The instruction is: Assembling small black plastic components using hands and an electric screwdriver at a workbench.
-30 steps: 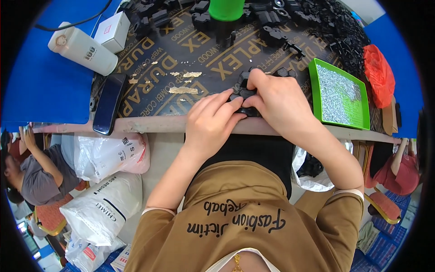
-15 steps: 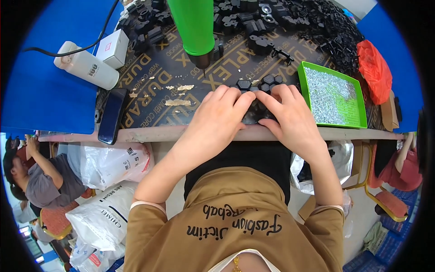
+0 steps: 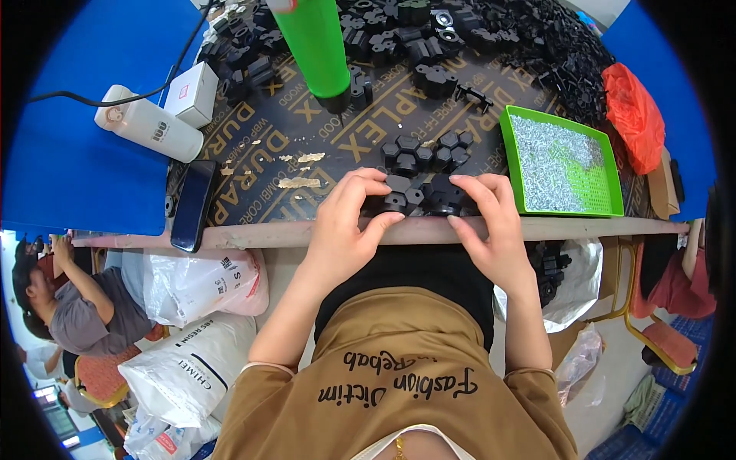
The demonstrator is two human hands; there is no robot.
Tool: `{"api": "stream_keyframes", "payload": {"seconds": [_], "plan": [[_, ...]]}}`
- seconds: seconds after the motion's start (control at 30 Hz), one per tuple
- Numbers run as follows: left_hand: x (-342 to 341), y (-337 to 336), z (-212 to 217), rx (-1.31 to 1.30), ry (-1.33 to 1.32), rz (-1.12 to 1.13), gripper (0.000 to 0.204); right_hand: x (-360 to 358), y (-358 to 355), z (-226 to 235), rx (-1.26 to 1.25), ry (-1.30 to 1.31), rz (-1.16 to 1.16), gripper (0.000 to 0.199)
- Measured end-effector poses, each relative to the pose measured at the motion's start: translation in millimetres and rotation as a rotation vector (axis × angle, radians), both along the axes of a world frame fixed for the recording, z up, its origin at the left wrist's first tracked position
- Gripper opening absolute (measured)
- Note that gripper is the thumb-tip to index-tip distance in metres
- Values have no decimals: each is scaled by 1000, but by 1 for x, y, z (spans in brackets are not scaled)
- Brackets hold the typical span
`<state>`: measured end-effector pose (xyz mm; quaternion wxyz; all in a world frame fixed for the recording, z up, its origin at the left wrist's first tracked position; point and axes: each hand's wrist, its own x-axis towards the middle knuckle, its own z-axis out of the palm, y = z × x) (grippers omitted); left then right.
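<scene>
At the table's near edge, my left hand curls its thumb and fingers round the left side of a black plastic part with hexagonal faces. My right hand pinches a second black hexagonal part between thumb and fingertips, close beside the first. Just behind them stand two similar clusters of black hexagons, one on the left and one on the right. Beyond these, a green electric screwdriver points down at the table; no hand is on it.
A green tray of small silver screws lies to the right, beside a red plastic bag. Black parts heap along the back. Left are a white bottle, a white box and a phone. Other people sit at both sides.
My hands have spread apart and drawn slightly nearer, uncovering the two black parts between them. The two hexagon clusters behind now show fully. The screwdriver appears a little higher and further left.
</scene>
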<state>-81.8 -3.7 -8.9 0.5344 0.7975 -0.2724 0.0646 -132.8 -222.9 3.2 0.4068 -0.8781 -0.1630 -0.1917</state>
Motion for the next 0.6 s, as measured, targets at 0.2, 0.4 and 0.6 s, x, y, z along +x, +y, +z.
{"api": "stream_keyframes", "payload": {"seconds": [0.2, 0.4, 0.6], "plan": [[0, 3, 6, 159, -57, -5, 29, -7, -6, -3, -111, 152, -118, 39], [32, -12, 43, 274, -323, -134, 31, 20, -16, 47, -348, -44, -95, 34], [90, -46, 56, 853, -175, -308, 37, 100, -26, 48, -497, 319, 303, 48]]}}
